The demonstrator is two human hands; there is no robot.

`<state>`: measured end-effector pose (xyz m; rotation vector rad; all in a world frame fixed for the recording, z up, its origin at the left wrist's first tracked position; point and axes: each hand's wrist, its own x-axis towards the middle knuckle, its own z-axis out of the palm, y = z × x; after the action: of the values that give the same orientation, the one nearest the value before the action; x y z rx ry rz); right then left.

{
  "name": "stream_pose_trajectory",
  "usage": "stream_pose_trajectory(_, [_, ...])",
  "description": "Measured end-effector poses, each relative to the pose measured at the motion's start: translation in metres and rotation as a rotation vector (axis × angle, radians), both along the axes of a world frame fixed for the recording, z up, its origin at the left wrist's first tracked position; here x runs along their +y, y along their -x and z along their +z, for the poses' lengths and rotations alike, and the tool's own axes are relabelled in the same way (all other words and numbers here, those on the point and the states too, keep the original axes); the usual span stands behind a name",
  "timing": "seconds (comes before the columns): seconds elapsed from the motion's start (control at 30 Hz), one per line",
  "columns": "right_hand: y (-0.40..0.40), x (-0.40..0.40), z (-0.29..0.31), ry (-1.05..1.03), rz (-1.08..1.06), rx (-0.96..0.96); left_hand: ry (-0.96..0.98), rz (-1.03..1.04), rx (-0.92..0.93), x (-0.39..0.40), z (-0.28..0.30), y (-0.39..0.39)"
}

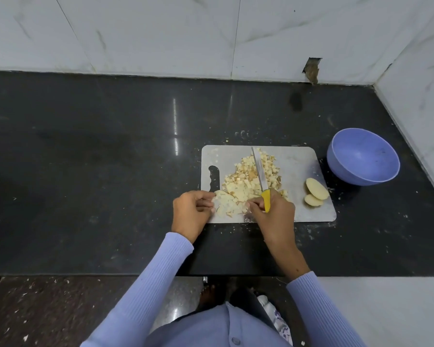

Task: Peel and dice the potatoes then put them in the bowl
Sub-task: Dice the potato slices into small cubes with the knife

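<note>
Yellow-handled knife point(262, 180) gripped in the right hand point(273, 216) over diced potato point(246, 186) mid-board; left hand point(191, 214) pinches a slice at the cutting board point(298, 161) near edge. Bowl point(363, 159) sits right, apart.

No readable text, label, brand, number or sign shows on anything in view.
</note>
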<state>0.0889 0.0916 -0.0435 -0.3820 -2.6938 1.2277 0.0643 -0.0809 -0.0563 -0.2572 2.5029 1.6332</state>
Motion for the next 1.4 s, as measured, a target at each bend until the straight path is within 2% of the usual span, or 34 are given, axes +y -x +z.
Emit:
stream_pose_trajectory(0.1, [-0.005,-0.001,-0.003,0.064,0.048,-0.039,0.042,0.006,0.047,-0.007,0.0,0.001])
stream_pose_trajectory(0.57, [-0.002,-0.007,-0.014,0.045,0.075,-0.11,0.334,-0.332,-0.042,0.014,0.014,0.028])
stream_pose_trajectory(0.8, [0.0,-0.011,-0.015,-0.054,0.081,-0.104,0.313,-0.325,-0.061,0.017,0.01,0.033])
stream_pose_trajectory(1.03, [0.004,-0.005,-0.016,-0.206,0.065,0.004,0.154,-0.284,-0.078,0.038,0.009,0.04])
stream_pose_trajectory(1.23, [0.015,0.016,-0.007,-0.126,-0.012,0.083,-0.007,-0.208,-0.018,0.033,0.009,0.044])
stream_pose_trajectory(1.4, [0.025,0.034,0.003,-0.028,-0.068,0.104,0.062,-0.241,0.17,0.034,0.016,0.048])
